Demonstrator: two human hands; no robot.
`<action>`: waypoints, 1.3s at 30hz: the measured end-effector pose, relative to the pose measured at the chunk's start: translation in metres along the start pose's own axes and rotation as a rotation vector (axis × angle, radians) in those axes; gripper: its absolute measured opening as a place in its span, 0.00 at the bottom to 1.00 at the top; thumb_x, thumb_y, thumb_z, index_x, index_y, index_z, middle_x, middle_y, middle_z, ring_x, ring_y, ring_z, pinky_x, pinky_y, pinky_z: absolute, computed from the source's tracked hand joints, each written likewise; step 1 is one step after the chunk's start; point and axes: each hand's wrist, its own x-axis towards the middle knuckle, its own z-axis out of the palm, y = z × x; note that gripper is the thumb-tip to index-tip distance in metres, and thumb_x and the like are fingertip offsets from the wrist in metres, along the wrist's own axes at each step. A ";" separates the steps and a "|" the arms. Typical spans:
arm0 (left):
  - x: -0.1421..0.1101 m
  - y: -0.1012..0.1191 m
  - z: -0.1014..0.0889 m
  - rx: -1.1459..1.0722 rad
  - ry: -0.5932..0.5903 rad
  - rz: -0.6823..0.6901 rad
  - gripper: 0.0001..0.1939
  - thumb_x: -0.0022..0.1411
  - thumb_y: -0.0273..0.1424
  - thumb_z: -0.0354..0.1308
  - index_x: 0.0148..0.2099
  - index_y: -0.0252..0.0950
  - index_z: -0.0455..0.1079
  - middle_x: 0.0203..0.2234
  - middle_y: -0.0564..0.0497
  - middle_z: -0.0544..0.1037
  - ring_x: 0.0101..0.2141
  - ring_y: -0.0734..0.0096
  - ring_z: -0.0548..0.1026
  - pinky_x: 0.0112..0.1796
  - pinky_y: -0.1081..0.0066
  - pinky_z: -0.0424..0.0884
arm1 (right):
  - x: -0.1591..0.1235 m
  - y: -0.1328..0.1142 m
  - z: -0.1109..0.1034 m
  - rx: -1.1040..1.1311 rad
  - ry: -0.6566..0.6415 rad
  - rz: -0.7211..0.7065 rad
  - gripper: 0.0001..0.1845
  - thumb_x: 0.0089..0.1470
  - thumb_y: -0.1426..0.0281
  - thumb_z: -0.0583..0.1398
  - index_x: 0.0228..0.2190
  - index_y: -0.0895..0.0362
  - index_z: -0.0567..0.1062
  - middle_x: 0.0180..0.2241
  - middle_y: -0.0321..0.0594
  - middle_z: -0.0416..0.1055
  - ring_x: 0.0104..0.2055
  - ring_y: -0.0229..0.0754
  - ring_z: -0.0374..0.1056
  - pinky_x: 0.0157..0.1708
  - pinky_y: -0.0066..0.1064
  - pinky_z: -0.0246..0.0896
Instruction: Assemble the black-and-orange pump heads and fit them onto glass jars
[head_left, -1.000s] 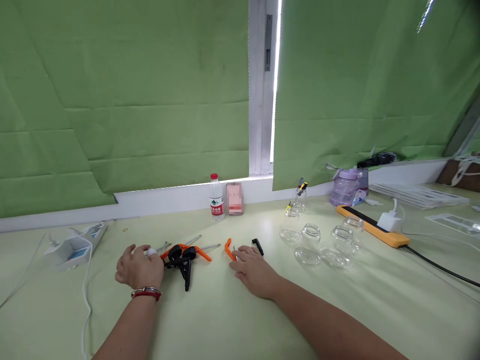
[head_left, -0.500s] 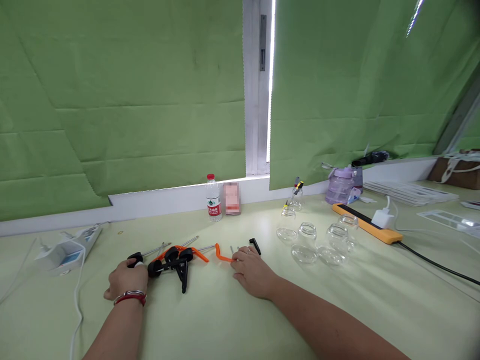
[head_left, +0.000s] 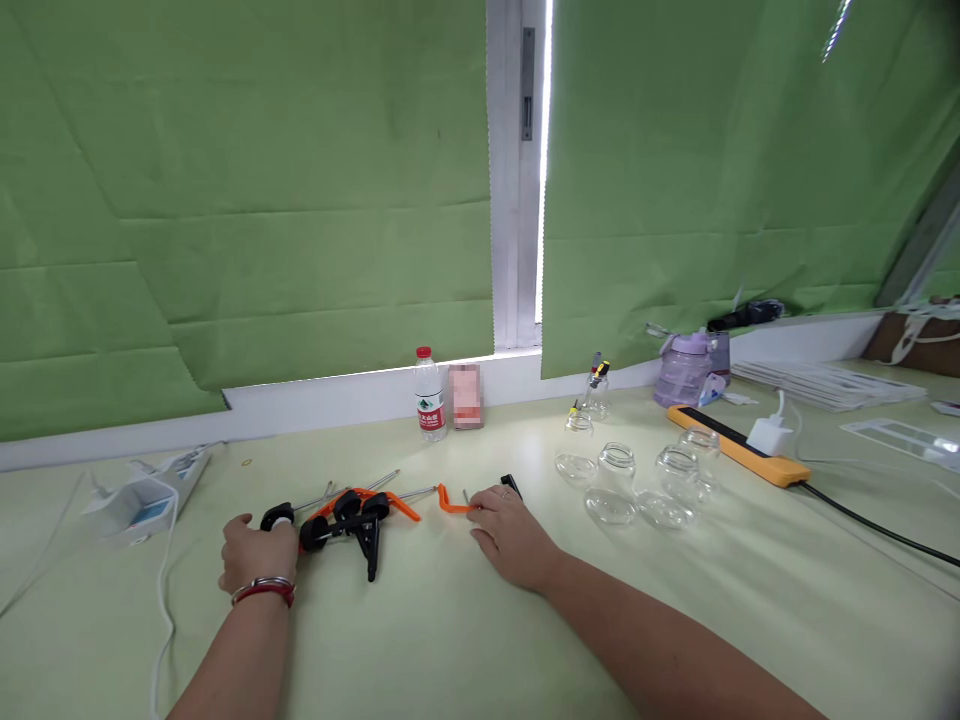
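Observation:
My left hand [head_left: 257,552], wearing bracelets, has its fingers curled at the black round end [head_left: 276,515] of a metal rod; a small white part shows by the fingertips. Right of it lies a cluster of metal rods with black round ends [head_left: 347,505], an orange bent piece [head_left: 397,504] and a black forked piece [head_left: 370,550]. My right hand [head_left: 514,530] rests palm down, its fingers bent over the tip of an orange crank-shaped handle [head_left: 452,503]. A black handle [head_left: 511,484] shows just behind that hand, partly hidden.
Several clear glass jars [head_left: 616,485] stand at right, one farther back holding pens [head_left: 600,375]. A water bottle [head_left: 430,400] and a pink box [head_left: 466,398] are against the wall. An orange power strip [head_left: 739,447] lies right, a white one [head_left: 142,500] with a cable left.
The view has shifted slightly. My left hand has lifted its near finger a little outward; my right hand has slid slightly over the black handle, covering more of it.

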 end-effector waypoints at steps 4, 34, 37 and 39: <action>-0.002 0.004 -0.005 0.064 -0.019 -0.092 0.31 0.49 0.34 0.53 0.58 0.40 0.58 0.37 0.40 0.76 0.41 0.45 0.74 0.43 0.50 0.65 | -0.001 0.001 0.001 0.028 0.090 -0.006 0.11 0.53 0.77 0.55 0.36 0.57 0.75 0.41 0.43 0.70 0.42 0.43 0.63 0.48 0.40 0.57; -0.008 0.015 -0.009 0.045 0.176 -0.133 0.27 0.47 0.33 0.55 0.50 0.26 0.63 0.47 0.28 0.68 0.47 0.36 0.67 0.38 0.52 0.67 | 0.004 0.028 0.001 0.581 0.415 0.519 0.10 0.46 0.62 0.60 0.27 0.56 0.74 0.23 0.37 0.69 0.24 0.38 0.62 0.25 0.29 0.61; -0.013 0.019 -0.013 0.029 0.230 -0.137 0.25 0.49 0.33 0.54 0.50 0.28 0.62 0.49 0.30 0.67 0.48 0.36 0.65 0.39 0.51 0.65 | 0.004 0.027 0.001 0.582 0.434 0.519 0.12 0.47 0.59 0.60 0.26 0.56 0.72 0.22 0.35 0.68 0.23 0.37 0.61 0.24 0.28 0.59; -0.019 0.023 -0.017 0.023 0.276 -0.124 0.26 0.49 0.32 0.54 0.52 0.30 0.59 0.50 0.33 0.65 0.49 0.38 0.64 0.41 0.51 0.64 | 0.004 0.027 0.001 0.567 0.458 0.524 0.13 0.47 0.58 0.60 0.23 0.56 0.70 0.20 0.34 0.66 0.22 0.36 0.60 0.22 0.28 0.57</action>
